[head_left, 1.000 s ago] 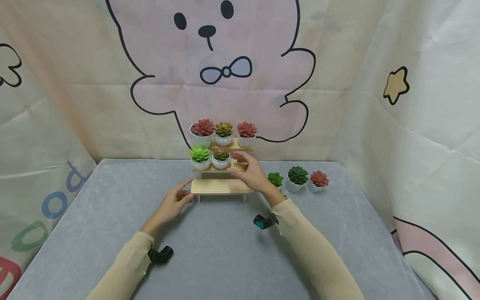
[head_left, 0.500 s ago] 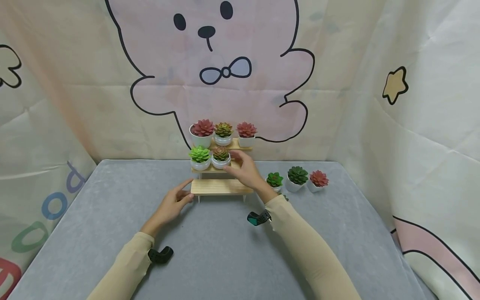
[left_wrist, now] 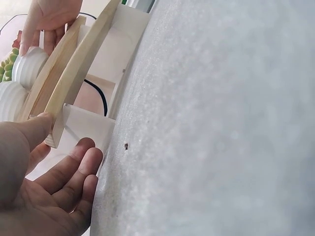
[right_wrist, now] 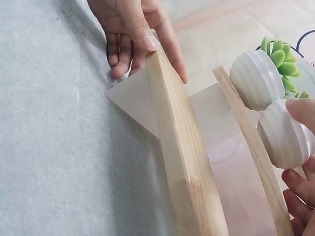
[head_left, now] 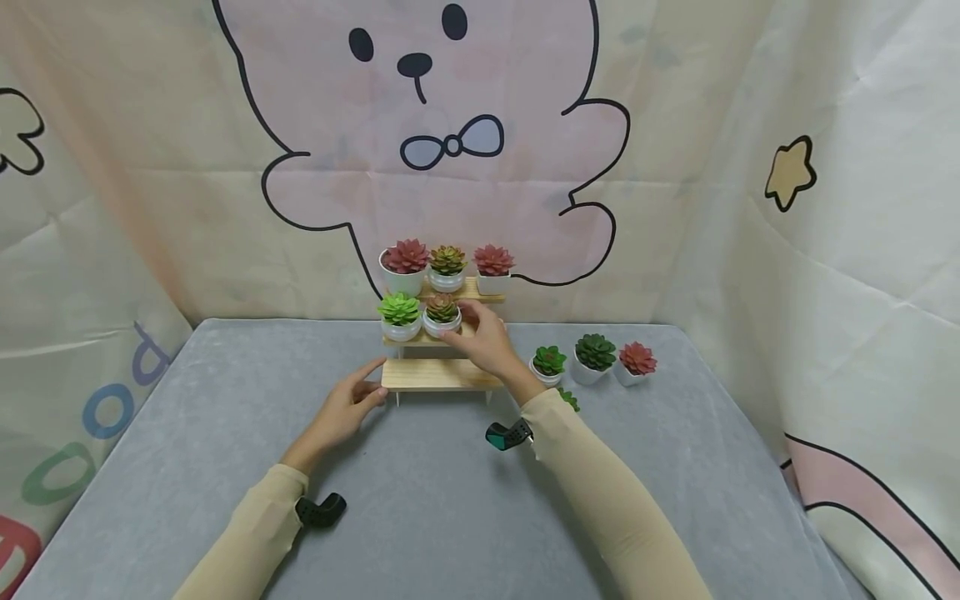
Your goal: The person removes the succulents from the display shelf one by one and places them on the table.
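Note:
A three-tier wooden stand (head_left: 442, 377) carries white-potted succulents on its top and middle shelves. My left hand (head_left: 335, 417) holds the left end of the bottom shelf (left_wrist: 74, 78), thumb on the board's end. On the middle shelf (right_wrist: 251, 142), my right hand (head_left: 491, 343) has its thumb and fingers around the right side of the ribbed pot (right_wrist: 283, 135) with the reddish-green succulent (head_left: 442, 308). Left of that pot stands the bright green succulent (head_left: 400, 309). Nothing stands on the bottom shelf.
Right of the stand, several potted succulents stand on the grey cloth (head_left: 420, 500): green (head_left: 549, 360), dark green (head_left: 596, 352) and red (head_left: 638, 358). Another green one (head_left: 569, 399) is partly behind my right forearm. A printed curtain (head_left: 322, 192) hangs behind.
My right hand has moved left along the middle shelf and closed in on the reddish-green succulent's pot. My left hand has stayed in place.

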The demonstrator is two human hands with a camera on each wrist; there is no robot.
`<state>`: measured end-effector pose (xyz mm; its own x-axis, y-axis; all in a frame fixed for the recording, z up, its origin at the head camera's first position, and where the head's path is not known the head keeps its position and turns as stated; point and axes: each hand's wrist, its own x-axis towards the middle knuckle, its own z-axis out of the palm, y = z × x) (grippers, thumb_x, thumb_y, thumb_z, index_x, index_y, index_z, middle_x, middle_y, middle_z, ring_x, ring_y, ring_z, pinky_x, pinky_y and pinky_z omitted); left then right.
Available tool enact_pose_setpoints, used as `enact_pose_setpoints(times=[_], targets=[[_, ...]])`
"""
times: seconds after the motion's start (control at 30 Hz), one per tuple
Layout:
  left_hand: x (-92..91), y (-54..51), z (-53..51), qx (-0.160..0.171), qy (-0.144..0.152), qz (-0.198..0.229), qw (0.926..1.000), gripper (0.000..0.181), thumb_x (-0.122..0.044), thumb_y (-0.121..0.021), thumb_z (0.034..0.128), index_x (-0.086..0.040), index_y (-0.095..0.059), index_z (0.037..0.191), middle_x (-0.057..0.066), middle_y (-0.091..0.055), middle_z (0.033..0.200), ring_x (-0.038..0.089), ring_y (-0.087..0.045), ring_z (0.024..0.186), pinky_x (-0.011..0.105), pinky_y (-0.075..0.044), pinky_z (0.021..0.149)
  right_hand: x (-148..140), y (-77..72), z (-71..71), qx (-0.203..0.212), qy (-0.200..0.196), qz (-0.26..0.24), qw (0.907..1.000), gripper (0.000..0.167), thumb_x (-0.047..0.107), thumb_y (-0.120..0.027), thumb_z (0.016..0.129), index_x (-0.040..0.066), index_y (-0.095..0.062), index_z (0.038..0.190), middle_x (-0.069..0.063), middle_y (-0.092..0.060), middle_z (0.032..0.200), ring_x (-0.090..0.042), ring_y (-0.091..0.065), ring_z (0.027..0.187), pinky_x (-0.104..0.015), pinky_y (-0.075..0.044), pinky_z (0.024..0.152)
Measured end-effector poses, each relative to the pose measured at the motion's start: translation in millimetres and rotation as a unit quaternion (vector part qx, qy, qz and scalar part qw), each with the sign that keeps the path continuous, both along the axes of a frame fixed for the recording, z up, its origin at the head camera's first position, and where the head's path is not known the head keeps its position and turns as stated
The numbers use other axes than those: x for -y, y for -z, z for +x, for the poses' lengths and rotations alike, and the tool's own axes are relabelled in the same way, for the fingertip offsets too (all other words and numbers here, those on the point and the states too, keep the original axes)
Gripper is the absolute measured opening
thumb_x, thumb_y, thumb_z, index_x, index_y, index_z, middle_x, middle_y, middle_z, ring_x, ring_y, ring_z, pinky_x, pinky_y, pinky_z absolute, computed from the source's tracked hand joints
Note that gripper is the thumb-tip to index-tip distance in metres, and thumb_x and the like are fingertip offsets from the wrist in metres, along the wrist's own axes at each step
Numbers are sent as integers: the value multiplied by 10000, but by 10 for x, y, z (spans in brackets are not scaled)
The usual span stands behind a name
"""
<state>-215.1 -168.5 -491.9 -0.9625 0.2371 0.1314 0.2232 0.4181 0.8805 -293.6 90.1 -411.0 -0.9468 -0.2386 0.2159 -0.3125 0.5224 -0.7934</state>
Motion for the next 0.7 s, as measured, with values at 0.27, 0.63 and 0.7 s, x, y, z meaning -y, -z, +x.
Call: enact_pose_setpoints(times=[0.27, 0.63, 0.7], targets=[[-13, 0, 14, 45, -11, -31, 10000, 573, -121, -570, 1039, -74, -360, 1570, 306, -673, 1246, 341, -727, 1032, 430, -556, 872, 8, -8, 8, 33, 88, 46, 9999, 668, 309, -808, 865, 63, -536, 1423, -147, -622, 1391, -281, -576, 1315, -453, -422, 1129], [0, -17, 13, 36, -50, -43, 10000, 569, -127, -569, 1040, -71, -363, 1568, 305, -677, 1237, 352, -722, 1037, 429, -553, 857, 47, -7, -14, 119, 172, -113, 9997, 689, 283, -841, 836, 73, -539, 1418, -154, -627, 1380, -290, -599, 1296, -440, -466, 1097], [-2, -15, 16, 33, -31, -49, 10000, 570, -120, -570, 1039, -66, -363, 1567, 305, -678, 1235, 349, -722, 1035, 426, -554, 858, 46, 3, -15, 130, 162, -152, 9997, 687, 277, -842, 836, 70, -538, 1417, -155, -622, 1383, -292, -597, 1297, -433, -467, 1097]])
